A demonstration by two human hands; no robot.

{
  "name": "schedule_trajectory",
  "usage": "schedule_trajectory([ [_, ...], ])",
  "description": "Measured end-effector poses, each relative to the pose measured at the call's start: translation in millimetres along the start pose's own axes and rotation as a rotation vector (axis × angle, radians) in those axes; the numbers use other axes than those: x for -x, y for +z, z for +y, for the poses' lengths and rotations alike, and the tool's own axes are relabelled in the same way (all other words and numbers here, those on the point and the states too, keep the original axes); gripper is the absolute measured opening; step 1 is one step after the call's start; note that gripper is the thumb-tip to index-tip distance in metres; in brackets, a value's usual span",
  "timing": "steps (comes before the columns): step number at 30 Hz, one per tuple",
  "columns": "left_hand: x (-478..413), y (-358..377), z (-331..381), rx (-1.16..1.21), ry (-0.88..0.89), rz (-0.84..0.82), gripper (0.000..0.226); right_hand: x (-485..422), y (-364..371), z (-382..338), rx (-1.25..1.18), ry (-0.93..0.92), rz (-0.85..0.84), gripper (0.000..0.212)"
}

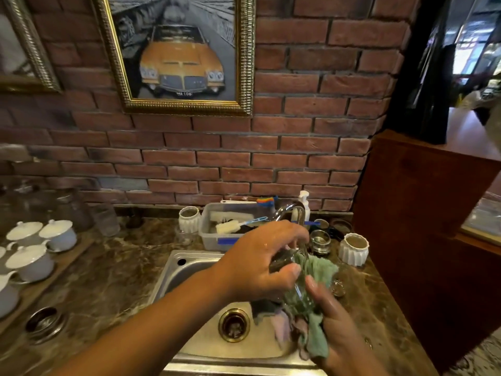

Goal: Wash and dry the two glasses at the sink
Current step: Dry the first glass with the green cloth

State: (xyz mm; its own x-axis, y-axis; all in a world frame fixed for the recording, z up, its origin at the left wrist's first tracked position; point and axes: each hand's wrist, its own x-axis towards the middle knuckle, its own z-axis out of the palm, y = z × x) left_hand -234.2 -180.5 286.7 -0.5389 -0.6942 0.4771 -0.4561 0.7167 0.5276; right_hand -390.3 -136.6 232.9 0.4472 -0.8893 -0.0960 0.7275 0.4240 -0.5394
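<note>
We see both forearms reaching in from the bottom edge and meeting over the sink (173, 270). L hand (260, 264) comes in from the left, knuckles up, fingers curled over the top of 1 clear glass (296, 293) w/ the thumb clamped along its side. The glass is tilted and sits between the 2 hands, above the basin's right half. R hand (336, 321) comes up from below, thumb raised against the glass, fingers closed round a green cloth (321, 270). The cloth is bunched at the glass's upper end and hangs down past the palm. We can't tell how much of it is inside the glass.

Counts:
- 1 short glass (320, 241) stands on the counter behind the sink, just right of the tap (291, 213).
- 2 white ribbed pots: 1 left of the plastic tub (214, 240), at (189, 218), and 1 at the far right (353, 249).
- 1 pump bottle (303, 202) behind the tap.
- At least 4 lidded white pots (29, 261) on the left.
- 2 gilt-framed pics (179, 52) on the brick wall.
- 1 drain (233, 324).
</note>
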Motion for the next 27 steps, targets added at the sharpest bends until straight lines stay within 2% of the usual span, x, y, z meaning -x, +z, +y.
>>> schedule_trajectory([
  [3, 8, -7, -13, 0.063, -0.066, -0.032, 0.044, -3, 6, 11, 0.145, -0.037, -0.022, 0.085],
  [5, 11, -7, -12, 0.205, -0.257, -0.025, 0.039, -7, 9, 12, 0.46, -0.186, 0.046, 0.071],
  [7, 11, -2, -10, 0.255, -0.405, 0.038, 0.024, -13, 15, 11, 0.763, -0.349, 0.11, 0.062],
  [9, 9, 2, -11, 0.324, -0.513, 0.101, 0.013, -18, 11, 14, 1.066, -0.582, 0.146, 0.07],
  [11, 6, -1, -11, 0.466, -0.63, 0.122, 0.013, -22, 8, 21, 1.351, -0.751, 0.193, 0.087],
  [14, 8, -5, -12, 0.43, -0.689, 0.156, 0.019, -24, 1, 32, 1.527, -0.879, 0.219, 0.091],
  [16, 14, -4, -8, 0.378, -0.631, 0.236, 0.017, -20, 11, 33, 1.431, -0.808, 0.227, 0.093],
  [19, 26, -5, 1, 0.393, -0.478, 0.312, 0.025, -9, 34, 23, 1.099, -0.612, 0.145, 0.076],
  [23, 35, -18, 11, 0.284, -0.241, 0.289, 0.044, 0, 36, 16, 0.456, -0.126, -0.023, 0.076],
  [25, 37, -25, 15, 0.183, -0.111, 0.213, 0.044, 3, 36, 21, 0.216, 0.051, -0.211, 0.057],
  [27, 39, -32, 15, 0.074, -0.002, 0.12, 0.045, 7, 27, 21, 0.227, -0.078, -0.129, 0.05],
])
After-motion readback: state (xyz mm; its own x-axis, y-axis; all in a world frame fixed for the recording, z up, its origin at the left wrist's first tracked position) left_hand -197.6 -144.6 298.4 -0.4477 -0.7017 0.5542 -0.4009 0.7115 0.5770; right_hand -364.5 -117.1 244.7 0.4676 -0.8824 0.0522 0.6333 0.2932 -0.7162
